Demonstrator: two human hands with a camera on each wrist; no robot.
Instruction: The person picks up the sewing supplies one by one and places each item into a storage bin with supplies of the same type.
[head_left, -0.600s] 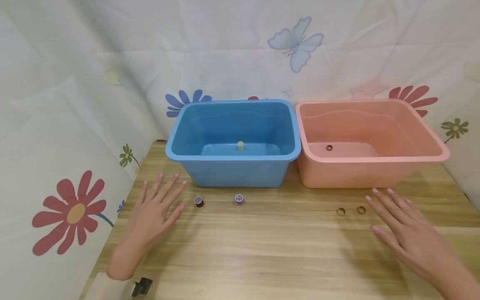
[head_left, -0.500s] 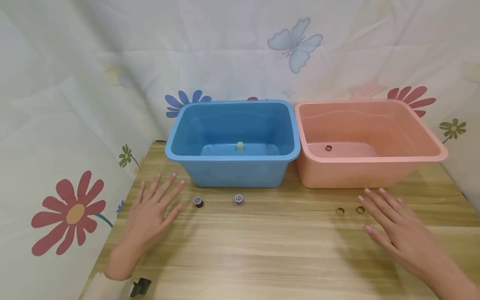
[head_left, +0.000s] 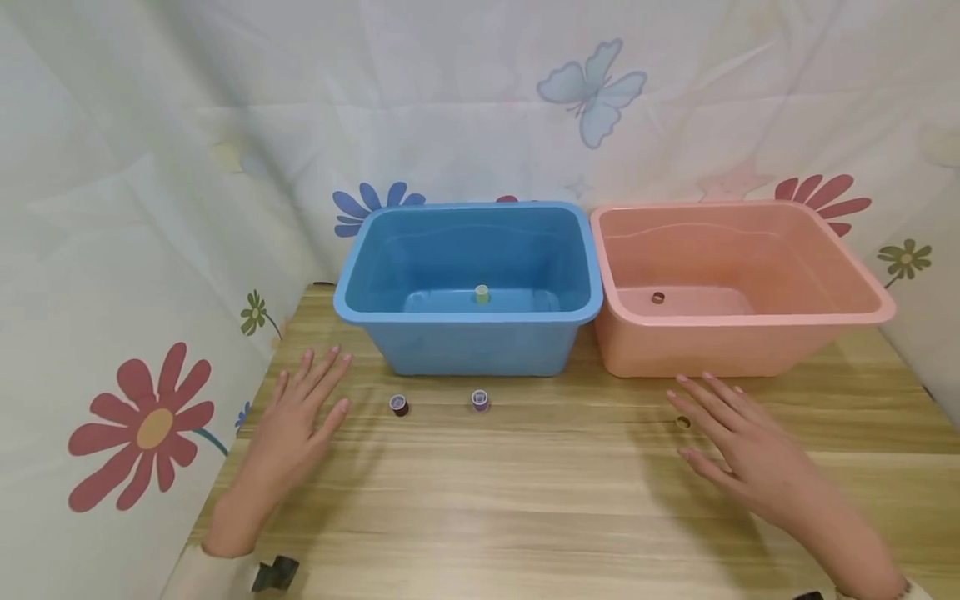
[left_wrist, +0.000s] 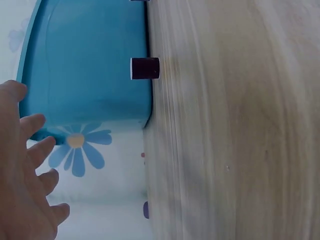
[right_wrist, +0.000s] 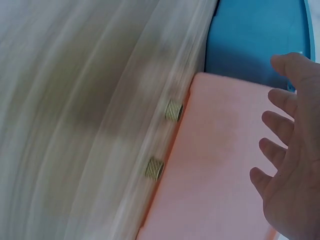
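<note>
My left hand (head_left: 288, 429) hovers with fingers spread, left of a small dark spool-like cylinder (head_left: 399, 406). To that cylinder's right stands a purple one (head_left: 479, 401) with a pale top. Over the right side of the table, my right hand (head_left: 750, 454) holds nothing, its fingers loosely extended. One brass-coloured ring (head_left: 683, 422) shows between its thumb and forefinger. The second ring is hidden in the head view, but the right wrist view shows both ridged rings, a nearer ring (right_wrist: 154, 169) and another ring (right_wrist: 173, 110), standing before the pink bin, apart from the hand.
A blue bin (head_left: 468, 346) holds a pale green cylinder (head_left: 482, 293). Against its right side stands a pink bin (head_left: 697, 348) with one ring (head_left: 657, 297) inside. Behind them hangs a patterned curtain (head_left: 465, 100). Everything stands on a wooden table (head_left: 510, 500).
My right hand has moved left, so it now covers one ring from the head view. My left hand has drifted slightly left, away from the dark cylinder. The objects have stayed put.
</note>
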